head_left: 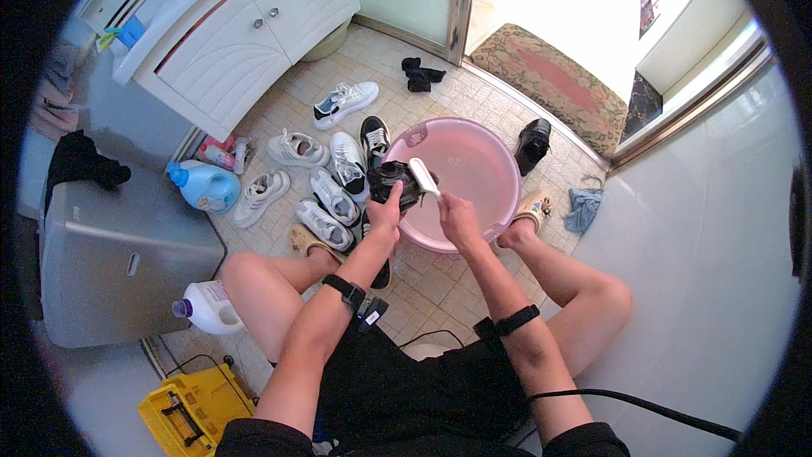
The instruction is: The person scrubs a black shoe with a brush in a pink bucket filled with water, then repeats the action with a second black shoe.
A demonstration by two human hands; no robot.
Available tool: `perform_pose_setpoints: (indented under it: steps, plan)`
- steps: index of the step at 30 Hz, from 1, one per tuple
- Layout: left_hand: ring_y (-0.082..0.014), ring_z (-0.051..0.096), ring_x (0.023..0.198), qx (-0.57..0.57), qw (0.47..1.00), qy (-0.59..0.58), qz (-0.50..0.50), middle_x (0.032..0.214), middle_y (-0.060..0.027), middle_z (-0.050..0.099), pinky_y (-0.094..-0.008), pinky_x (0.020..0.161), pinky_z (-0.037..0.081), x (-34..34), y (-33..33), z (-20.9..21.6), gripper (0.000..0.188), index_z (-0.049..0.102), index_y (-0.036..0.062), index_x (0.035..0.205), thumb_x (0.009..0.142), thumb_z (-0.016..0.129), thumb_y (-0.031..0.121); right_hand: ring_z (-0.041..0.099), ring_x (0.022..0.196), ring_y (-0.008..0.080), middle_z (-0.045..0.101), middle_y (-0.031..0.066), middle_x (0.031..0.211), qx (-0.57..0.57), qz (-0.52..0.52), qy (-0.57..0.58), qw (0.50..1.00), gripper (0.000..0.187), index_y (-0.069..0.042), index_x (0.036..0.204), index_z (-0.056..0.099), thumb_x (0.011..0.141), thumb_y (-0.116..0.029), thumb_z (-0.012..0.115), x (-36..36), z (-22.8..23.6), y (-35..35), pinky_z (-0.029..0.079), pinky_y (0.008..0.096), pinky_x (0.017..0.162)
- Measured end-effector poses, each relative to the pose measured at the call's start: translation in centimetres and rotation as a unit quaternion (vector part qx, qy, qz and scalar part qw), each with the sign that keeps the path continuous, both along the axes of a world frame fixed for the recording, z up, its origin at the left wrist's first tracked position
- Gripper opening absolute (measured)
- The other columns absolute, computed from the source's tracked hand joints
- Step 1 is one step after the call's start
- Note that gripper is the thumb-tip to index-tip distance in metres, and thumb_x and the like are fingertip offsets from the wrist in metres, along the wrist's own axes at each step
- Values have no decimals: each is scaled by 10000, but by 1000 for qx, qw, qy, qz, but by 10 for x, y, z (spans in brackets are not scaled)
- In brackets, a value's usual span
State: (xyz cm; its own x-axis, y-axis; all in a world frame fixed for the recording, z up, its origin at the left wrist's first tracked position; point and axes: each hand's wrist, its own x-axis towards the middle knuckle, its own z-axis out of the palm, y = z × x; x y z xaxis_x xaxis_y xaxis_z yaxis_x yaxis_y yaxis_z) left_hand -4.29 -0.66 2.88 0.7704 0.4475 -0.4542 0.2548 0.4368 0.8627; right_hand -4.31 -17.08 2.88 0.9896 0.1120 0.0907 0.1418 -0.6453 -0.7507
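My left hand (386, 214) is wrapped round a black shoe (392, 176) above the left rim of a pink basin (511, 155). My right hand (458, 222) grips a white brush (424, 176) by its handle. The brush head lies along the shoe's right side; its bristles are hidden, so whether they touch I cannot tell. Inside the basin there seems to be some water. Another black shoe (533, 146) rests on the floor just right of the basin.
Several white shoes (348, 162) stand left of the basin, near a blue detergent bottle (205, 187). Black socks (421, 74) lie beyond it, and a blue-grey cloth (583, 207) to the right. A white jug (211, 308) and a yellow case (194, 406) are beside my left leg.
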Motion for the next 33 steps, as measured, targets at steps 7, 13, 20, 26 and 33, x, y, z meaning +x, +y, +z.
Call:
perform_pose_setpoints:
  steps: [7,13,20,26,33]
  plan:
    - [-238,556,994,228,971,-33,-54,1108,-157,560,-349,875,448,-21,-29,-6,683,445,-47,1169,688,818,262,601,784,427,613,245,788,-30,-83,11,996,191,-23,946,642,877,-148,515,16,-42,-21,472,488,692]
    - [-265,572,947,314,932,-137,-118,1035,-173,580,-366,859,450,-22,-15,9,621,486,-40,1136,696,801,265,607,772,425,630,237,799,-41,-92,28,995,232,-4,882,653,868,-181,505,23,-36,-33,483,482,701]
    - [-264,539,999,383,900,-171,-122,1088,-165,551,-371,897,425,-23,-12,22,606,460,-19,1168,712,785,212,625,600,228,626,113,630,105,-101,77,986,266,-1,978,666,899,-198,506,3,-30,-25,492,349,597]
    - [-201,525,1015,273,918,-202,-207,1109,-119,539,-331,905,424,-38,-17,27,604,437,-10,1201,737,781,165,634,824,383,653,215,858,71,-186,126,972,277,-43,970,680,852,-244,530,46,-28,-48,491,452,753]
    - [-163,548,944,268,934,-167,-168,1064,-80,574,-286,847,448,-31,13,43,504,464,-9,1176,791,747,154,629,832,392,653,218,872,104,-127,183,969,267,-46,950,685,850,-241,531,19,7,-40,489,458,784]
